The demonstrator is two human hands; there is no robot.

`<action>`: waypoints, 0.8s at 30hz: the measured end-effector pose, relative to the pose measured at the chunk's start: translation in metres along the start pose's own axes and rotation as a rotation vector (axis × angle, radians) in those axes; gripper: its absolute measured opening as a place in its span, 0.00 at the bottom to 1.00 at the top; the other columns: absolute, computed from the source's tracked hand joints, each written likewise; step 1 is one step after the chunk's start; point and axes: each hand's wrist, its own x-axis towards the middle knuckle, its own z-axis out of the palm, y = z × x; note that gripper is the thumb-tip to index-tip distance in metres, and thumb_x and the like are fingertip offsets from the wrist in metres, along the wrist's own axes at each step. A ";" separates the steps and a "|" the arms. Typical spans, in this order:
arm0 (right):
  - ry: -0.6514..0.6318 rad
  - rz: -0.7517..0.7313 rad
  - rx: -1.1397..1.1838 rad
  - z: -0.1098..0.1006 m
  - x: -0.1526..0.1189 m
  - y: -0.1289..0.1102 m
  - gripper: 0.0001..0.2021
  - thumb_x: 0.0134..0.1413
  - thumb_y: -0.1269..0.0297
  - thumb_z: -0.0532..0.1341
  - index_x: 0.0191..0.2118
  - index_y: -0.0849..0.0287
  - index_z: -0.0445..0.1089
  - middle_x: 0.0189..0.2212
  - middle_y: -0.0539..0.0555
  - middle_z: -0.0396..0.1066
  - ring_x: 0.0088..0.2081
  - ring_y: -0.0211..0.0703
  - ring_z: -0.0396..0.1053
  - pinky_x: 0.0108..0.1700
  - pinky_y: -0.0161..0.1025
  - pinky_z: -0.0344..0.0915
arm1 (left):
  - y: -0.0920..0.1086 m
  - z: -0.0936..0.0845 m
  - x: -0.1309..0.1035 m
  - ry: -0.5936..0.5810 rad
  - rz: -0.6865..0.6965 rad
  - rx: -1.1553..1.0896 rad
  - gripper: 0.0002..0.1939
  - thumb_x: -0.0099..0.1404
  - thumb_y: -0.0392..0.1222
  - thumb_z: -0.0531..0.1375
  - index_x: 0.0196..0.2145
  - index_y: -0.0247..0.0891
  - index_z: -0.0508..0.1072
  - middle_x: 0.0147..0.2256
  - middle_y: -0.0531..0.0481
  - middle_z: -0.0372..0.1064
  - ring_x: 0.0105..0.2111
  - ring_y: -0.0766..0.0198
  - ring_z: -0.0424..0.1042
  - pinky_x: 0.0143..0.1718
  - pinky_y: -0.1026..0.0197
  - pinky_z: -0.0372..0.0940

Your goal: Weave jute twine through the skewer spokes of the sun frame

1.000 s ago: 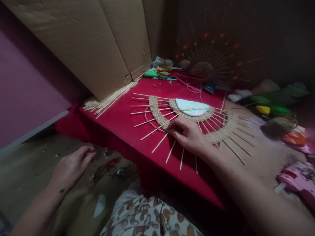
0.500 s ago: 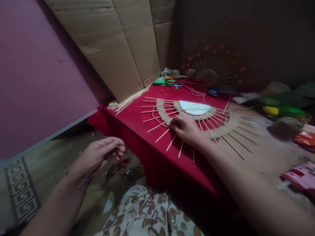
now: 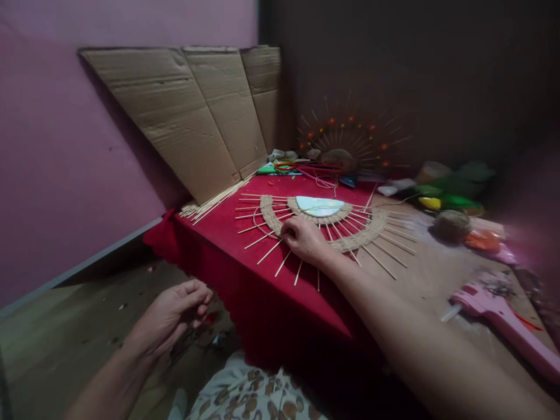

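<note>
A half-round woven piece lies on the table, with thin sticks fanning out through two bands of tan twine around a pale blue half-disc. My right hand is closed in a pinch at the lower left of the outer band. Its fingers meet a loop of twine, which curves out left over the sticks; the fingertips partly hide the contact. Off the table's left edge, my left hand hangs in the air with its fingers curled and the thumb against them. Nothing shows in it.
A pink glue gun lies at the right, near a twine ball and coloured packets. Loose sticks run along the cardboard sheet leaning on the wall. Behind stands a decorated stick fan. A red cloth covers the table's left part.
The camera view has tilted up and shifted to the right, so more wall and the whole glue gun show. Both hands keep nearly the same pose, the right still at the band.
</note>
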 end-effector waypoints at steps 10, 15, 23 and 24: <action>-0.004 -0.009 0.013 0.000 -0.002 0.000 0.06 0.50 0.76 0.57 0.30 0.59 0.69 0.32 0.53 0.71 0.35 0.41 0.67 0.39 0.36 0.61 | -0.020 -0.005 0.020 -0.113 -0.014 -0.066 0.15 0.47 0.44 0.72 0.23 0.33 0.72 0.23 0.52 0.66 0.22 0.70 0.63 0.22 0.66 0.62; 0.009 -0.015 0.013 0.000 -0.003 0.000 0.07 0.50 0.77 0.58 0.30 0.58 0.69 0.31 0.53 0.70 0.34 0.40 0.67 0.38 0.36 0.61 | -0.039 -0.014 0.024 -0.153 -0.029 -0.100 0.12 0.49 0.42 0.71 0.24 0.34 0.73 0.24 0.51 0.66 0.23 0.68 0.64 0.24 0.64 0.63; 0.011 -0.018 0.032 -0.002 -0.004 -0.004 0.07 0.49 0.79 0.58 0.30 0.59 0.69 0.30 0.52 0.69 0.33 0.39 0.66 0.37 0.35 0.61 | -0.042 -0.008 0.025 -0.181 -0.092 -0.110 0.15 0.43 0.45 0.73 0.23 0.34 0.73 0.23 0.51 0.67 0.21 0.67 0.64 0.23 0.64 0.63; 0.012 -0.021 0.043 -0.003 -0.005 -0.004 0.08 0.49 0.79 0.58 0.30 0.59 0.69 0.29 0.51 0.69 0.33 0.39 0.66 0.38 0.35 0.61 | -0.043 -0.010 0.027 -0.183 -0.098 -0.104 0.15 0.43 0.45 0.73 0.23 0.35 0.74 0.23 0.51 0.67 0.21 0.67 0.64 0.23 0.64 0.63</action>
